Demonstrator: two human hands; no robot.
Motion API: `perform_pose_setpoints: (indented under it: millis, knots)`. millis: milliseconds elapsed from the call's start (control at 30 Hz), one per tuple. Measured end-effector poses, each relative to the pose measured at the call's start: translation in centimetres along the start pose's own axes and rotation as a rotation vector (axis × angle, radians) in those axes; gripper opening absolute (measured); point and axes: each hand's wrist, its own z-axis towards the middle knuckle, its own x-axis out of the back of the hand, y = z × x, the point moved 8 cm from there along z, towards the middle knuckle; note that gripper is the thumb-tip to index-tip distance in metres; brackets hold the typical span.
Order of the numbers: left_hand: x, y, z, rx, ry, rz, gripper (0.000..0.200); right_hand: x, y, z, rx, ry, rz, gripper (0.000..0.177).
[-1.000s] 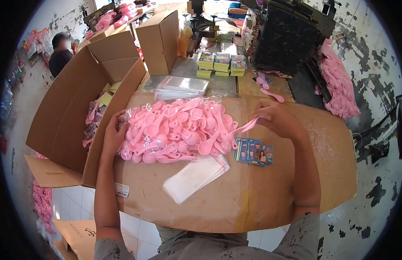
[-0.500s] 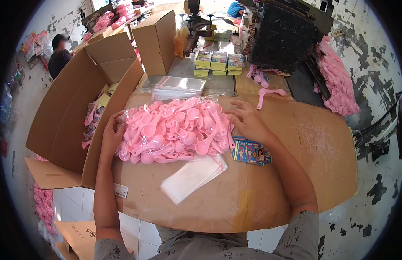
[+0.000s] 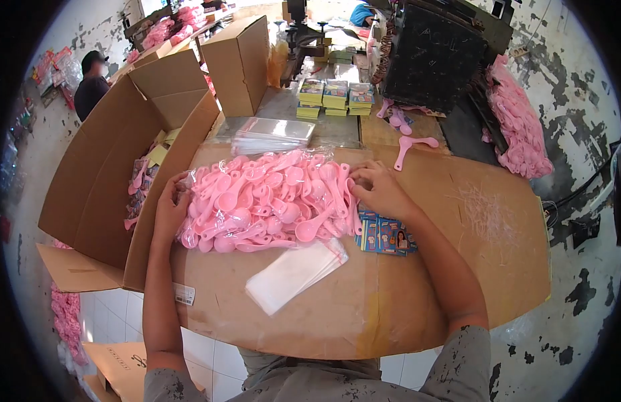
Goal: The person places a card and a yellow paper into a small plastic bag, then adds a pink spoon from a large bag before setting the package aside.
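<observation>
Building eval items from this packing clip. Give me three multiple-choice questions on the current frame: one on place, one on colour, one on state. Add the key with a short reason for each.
1. Where do the printed cards lie?
A) on the floor
B) just right of the spoon pile, by the right hand
C) at the far left edge

2. What colour is the spoon pile?
A) blue
B) white
C) pink

3. How is the big carton on the left?
A) open, flaps apart
B) taped shut
C) flattened

Key:
1 B, the cards fan out next to the pile, close under the wrist.
2 C, the whole heap is pink.
3 A, the flaps stand apart and goods show inside.
</observation>
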Motion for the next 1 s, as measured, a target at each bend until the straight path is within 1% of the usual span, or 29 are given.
perform_pose_setpoints:
  millis: [33, 133, 233, 267, 333, 433, 533, 633, 733, 867, 933, 1000]
  knots:
    - [0.0, 0.2, -0.1, 0.003, 0.0, 0.005, 0.043, -0.1, -0.5, 0.0, 0.081, 0.024, -0.069, 0.025]
    - [0.0, 0.5, -0.2, 0.015, -0.002, 0.012, 0.043, -0.3, 0.1, 0.2, -0.034, -0.089, -0.087, 0.017]
    - [-0.1, 0.6, -0.1, -0.032, 0.009, -0.004, 0.043, -0.4, 0.7, -0.2, -0.302, -0.205, 0.192, 0.022]
    - [-0.1, 0.7, -0.1, -0.057, 0.015, -0.012, 0.043, 0.0, 0.6, -0.1, -0.266, -0.154, 0.206, 0.021]
    - [-0.1, 0.7, -0.2, -0.039, 0.017, -0.008, 0.043, 0.6, 0.6, 0.0, -0.193, -0.051, 0.234, 0.02]
    - [-0.1, 1.0, -0.3, -0.035, 0.017, 0.006, 0.043, 1.4, 2.2, 0.0, -0.301, 0.055, 0.424, 0.022]
    - [-0.1, 1.2, -0.3, -0.035, 0.02, 0.019, 0.042, 2.6, 2.4, 0.5, -0.135, -0.003, 0.166, 0.024]
    - [0.0, 0.9, -0.2, -0.018, 0.017, 0.003, 0.042, 1.9, 3.2, 0.2, -0.215, -0.066, 0.226, 0.027]
    - [-0.1, 0.8, -0.3, -0.001, 0.009, -0.015, 0.042, 1.3, 1.8, -0.2, -0.183, -0.069, 0.218, 0.03]
    - [0.1, 1.4, -0.5, -0.007, 0.022, 0.056, 0.042, 1.6, -0.6, -0.6, -0.296, -0.111, 0.012, 0.036]
    - [0.1, 0.7, -0.3, -0.007, 0.012, 0.024, 0.042, 2.2, -1.9, -0.7, -0.36, -0.145, -0.07, 0.039]
    - [0.0, 0.5, -0.2, -0.009, 0.01, 0.011, 0.042, 1.5, -2.0, -0.9, -0.316, -0.183, -0.06, 0.041]
